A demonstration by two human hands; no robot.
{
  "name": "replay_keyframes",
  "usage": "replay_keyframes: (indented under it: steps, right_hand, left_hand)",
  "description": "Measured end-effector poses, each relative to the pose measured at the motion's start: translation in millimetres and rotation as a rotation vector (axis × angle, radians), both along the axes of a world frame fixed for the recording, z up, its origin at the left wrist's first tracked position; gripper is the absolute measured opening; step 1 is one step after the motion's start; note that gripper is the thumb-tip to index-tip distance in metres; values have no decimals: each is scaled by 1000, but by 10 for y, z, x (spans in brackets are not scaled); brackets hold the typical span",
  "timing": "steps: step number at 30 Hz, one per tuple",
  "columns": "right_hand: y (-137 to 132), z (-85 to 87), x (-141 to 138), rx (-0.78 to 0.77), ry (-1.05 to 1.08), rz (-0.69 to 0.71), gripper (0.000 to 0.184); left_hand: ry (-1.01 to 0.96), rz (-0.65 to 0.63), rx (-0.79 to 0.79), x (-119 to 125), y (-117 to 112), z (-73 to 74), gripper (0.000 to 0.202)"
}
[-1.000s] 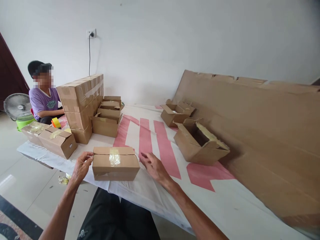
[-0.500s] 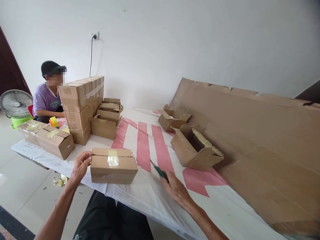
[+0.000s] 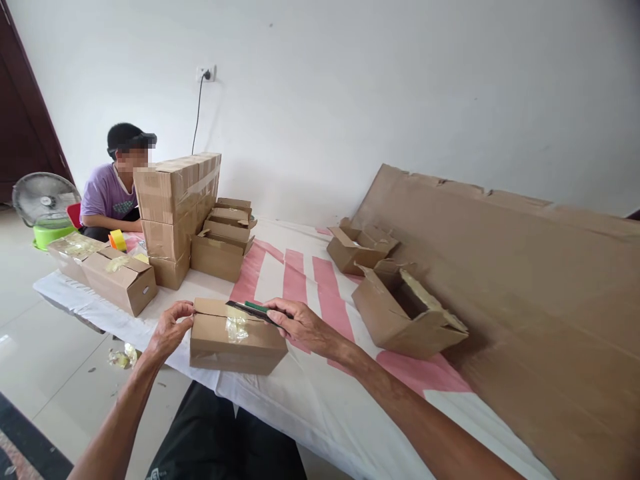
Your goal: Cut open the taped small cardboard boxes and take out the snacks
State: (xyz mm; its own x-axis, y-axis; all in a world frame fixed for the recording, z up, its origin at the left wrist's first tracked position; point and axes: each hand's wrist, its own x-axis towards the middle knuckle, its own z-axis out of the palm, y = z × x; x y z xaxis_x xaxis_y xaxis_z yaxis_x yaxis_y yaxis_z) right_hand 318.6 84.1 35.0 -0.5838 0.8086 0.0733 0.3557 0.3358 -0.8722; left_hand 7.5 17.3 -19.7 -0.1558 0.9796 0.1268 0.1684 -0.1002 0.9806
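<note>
At the near edge of the table, the taped carton lies lengthwise left to right: left hand nearer, bent fingers at its far left corner (grip unclear); right hand curled round a green-and-black tool above the top.

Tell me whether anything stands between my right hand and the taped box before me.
Only the green-and-black tool, gripped in the right hand, comes between: it points over the taped box; whether it touches is unclear. Nothing else visible blocks the way; the left hand is at the box's left end.
</note>
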Motion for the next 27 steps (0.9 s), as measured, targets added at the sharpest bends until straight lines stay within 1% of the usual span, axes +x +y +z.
replay_keyframes:
  steps: [2, 5, 10, 13, 17, 21, 24, 27]
  right_hand:
    - [42, 18, -11, 25, -44, 31, 37]
    - [85, 119, -12, 68, -103, 77, 38]
    - [157, 350, -65, 137, -180, 132, 34]
    - [193, 459, -131, 158, -251, 170, 31]
    - [221, 530, -211, 166, -268, 208, 27]
    - [222, 583, -229, 163, -256, 202, 25]
    - [212, 648, -213, 158, -356, 206, 28]
    - [205, 717, -221, 194, -468, 221, 30]
  left_hand:
    - [7, -25, -24, 4, -21, 41, 19]
    - [16, -57, -53, 5, -63, 75, 20]
    - [51, -78, -46, -11, -80, 45, 22]
    - [51, -79, -49, -13, -72, 25, 23]
    - [23, -83, -58, -7, -72, 9, 24]
    - [12, -81, -59, -7, -66, -11, 28]
    - [43, -78, -51, -10, -60, -20, 26]
    - [66, -76, -41, -13, -54, -24, 22]
